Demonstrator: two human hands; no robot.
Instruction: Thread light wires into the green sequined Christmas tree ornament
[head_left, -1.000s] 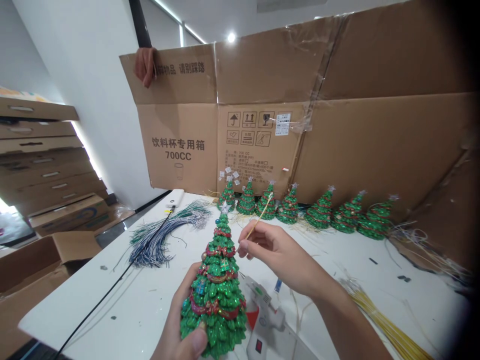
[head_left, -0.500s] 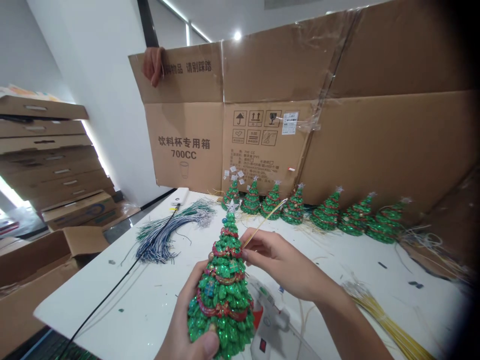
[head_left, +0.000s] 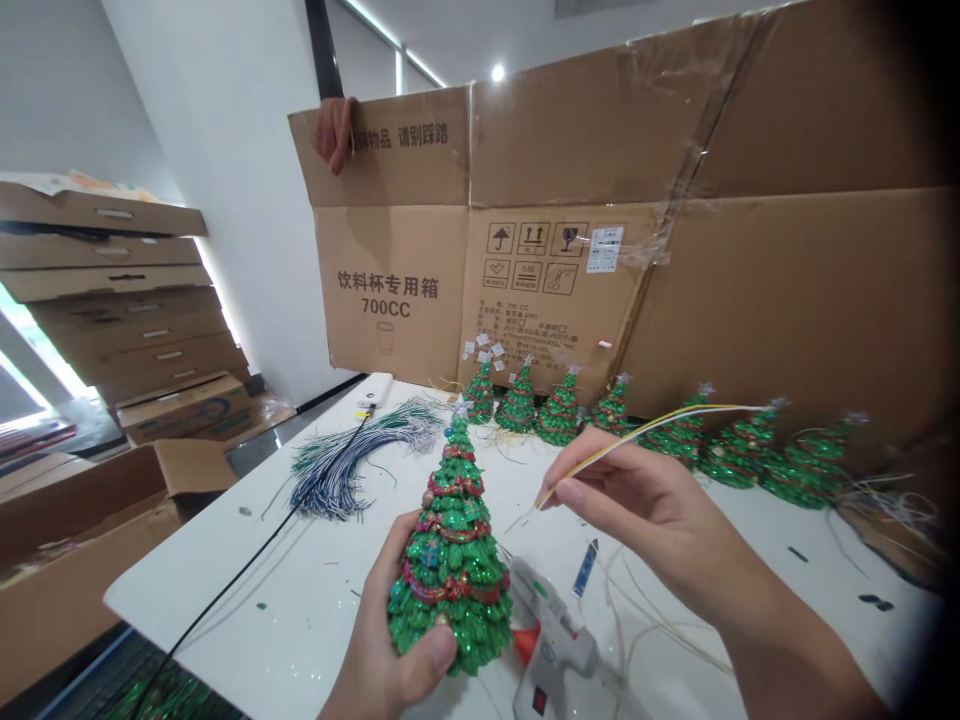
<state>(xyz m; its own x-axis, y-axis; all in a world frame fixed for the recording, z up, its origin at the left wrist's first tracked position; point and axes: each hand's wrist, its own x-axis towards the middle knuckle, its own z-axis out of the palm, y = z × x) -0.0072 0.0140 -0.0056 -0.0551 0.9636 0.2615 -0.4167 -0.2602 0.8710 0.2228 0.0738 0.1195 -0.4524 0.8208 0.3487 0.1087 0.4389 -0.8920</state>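
Note:
My left hand [head_left: 409, 640] is wrapped round the lower part of a green glittery Christmas tree ornament [head_left: 457, 540] with red garlands and a pale star on top. The tree stands nearly upright above the white table. To its right, my right hand [head_left: 637, 510] pinches a thin yellow and white wire [head_left: 645, 425] between thumb and fingers, its long end reaching out to the right. A hot glue gun [head_left: 555, 640] lies below my right hand, close beside the tree. Near its body is a small blue strip [head_left: 586, 568].
Several similar trees [head_left: 559, 408] line the back of the table before a tall cardboard sheet [head_left: 390, 240]. A bundle of blue, white and green wires [head_left: 337, 470] lies left, crossed by a black cable [head_left: 247, 560]. An open carton [head_left: 82, 560] and stacked boxes [head_left: 112, 290] stand at far left.
My right hand has moved right, away from the tree, with the wire now swung out to the right. The tree remains in my left hand. The view has turned slightly left.

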